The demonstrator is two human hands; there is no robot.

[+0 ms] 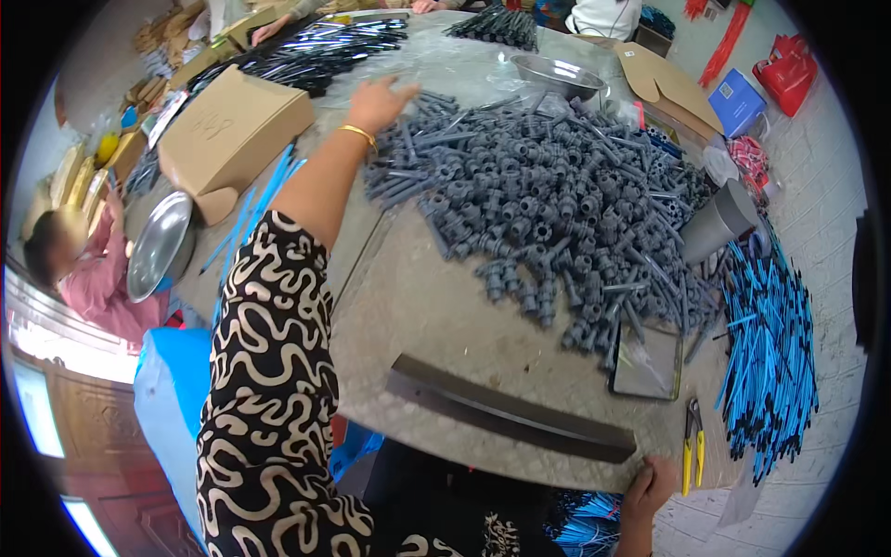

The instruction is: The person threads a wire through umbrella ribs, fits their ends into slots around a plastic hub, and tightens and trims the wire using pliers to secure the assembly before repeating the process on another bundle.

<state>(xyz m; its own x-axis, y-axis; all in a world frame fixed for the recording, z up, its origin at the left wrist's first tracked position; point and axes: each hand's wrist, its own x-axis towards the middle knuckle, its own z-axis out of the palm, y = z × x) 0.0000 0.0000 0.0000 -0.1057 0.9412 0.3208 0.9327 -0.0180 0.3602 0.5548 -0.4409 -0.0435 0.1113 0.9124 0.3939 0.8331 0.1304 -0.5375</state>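
My left hand reaches far over the table, its fingers stretched out and apart with nothing in them. It is at the far left rim of a large heap of grey plastic fittings and tubes. A yellow bracelet circles that wrist. My right hand is at the near edge of the table, its fingers curled against the edge; part of them is hidden. Beside it ends a long dark bar lying along the near edge. Yellow-handled pliers lie just to its right.
A dark-framed flat tray lies by the heap. A grey cup leans at the right, near bundled blue rods. At left are a cardboard box and a metal basin. Another metal bowl stands behind; other people sit around.
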